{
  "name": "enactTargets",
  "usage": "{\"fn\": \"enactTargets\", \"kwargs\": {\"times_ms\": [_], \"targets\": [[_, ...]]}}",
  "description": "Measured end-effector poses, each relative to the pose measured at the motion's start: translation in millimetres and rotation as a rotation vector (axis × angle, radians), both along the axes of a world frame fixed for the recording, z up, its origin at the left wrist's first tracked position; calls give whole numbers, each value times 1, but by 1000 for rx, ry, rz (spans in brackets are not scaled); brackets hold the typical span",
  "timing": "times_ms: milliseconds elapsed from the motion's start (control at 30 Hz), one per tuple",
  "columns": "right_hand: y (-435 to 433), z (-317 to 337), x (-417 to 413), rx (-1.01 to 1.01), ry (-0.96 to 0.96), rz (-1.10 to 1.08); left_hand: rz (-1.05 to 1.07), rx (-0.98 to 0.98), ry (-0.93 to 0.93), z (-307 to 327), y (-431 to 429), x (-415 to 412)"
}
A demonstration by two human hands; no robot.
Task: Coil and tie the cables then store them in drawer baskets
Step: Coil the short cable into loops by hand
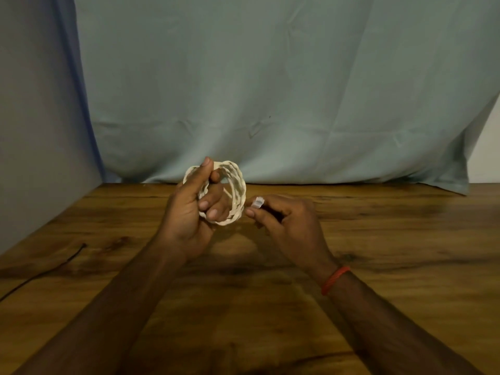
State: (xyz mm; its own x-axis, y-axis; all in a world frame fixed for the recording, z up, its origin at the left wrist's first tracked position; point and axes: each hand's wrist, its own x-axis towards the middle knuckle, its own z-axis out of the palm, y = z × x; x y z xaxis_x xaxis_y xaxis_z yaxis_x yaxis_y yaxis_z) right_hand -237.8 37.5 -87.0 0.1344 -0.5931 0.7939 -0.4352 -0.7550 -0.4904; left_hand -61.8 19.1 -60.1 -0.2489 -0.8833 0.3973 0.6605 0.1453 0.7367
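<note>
A cream-white cable is wound into a small round coil, its strands twisted about one another, and is held up above the wooden counter near the middle of the scene, not touching the wood. The left hand has its grip closed on the coil's left side: the thumb lies over the top of the loops and the fingers pass through the ring and curl back toward the palm. Just to the right of the coil, the right hand pinches the cable's pale connector end in a narrow grip between thumb and forefinger, close beside the coil's right edge. A red thread band circles the right wrist. On the near left of the counter lies a thin black wire. A light blue-grey cloth hangs behind the counter's far edge.
</note>
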Motion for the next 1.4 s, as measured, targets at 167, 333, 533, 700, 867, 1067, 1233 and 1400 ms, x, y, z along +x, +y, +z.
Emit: {"fn": "enactTargets", "kwargs": {"times_ms": [167, 333, 533, 700, 867, 1067, 1233, 1400], "targets": [[-12, 4, -18, 172, -378, 20, -251, -35, -129, 5, 1, 14], [-10, 17, -29, -55, -391, -80, -130, 24, -365, 1, 8, 7], [1, 33, -52, -511, 242, -429, 70, 175, -380, -5, -2, 5], [-4, 33, -60, -599, 542, -492, 246, 235, -392, -7, -7, 5], [-14, 19, -46, -458, 767, -416, 69, 311, -130, 1, -6, 7], [-15, 2, 0, -343, 755, -215, 257, 224, 34, 0, -8, 0], [-8, 0, 15, -213, 390, -28, 310, -72, -166, -11, 10, -28], [0, -3, 11, -115, 70, 29, 291, -147, -263, -16, 18, -32]]}}
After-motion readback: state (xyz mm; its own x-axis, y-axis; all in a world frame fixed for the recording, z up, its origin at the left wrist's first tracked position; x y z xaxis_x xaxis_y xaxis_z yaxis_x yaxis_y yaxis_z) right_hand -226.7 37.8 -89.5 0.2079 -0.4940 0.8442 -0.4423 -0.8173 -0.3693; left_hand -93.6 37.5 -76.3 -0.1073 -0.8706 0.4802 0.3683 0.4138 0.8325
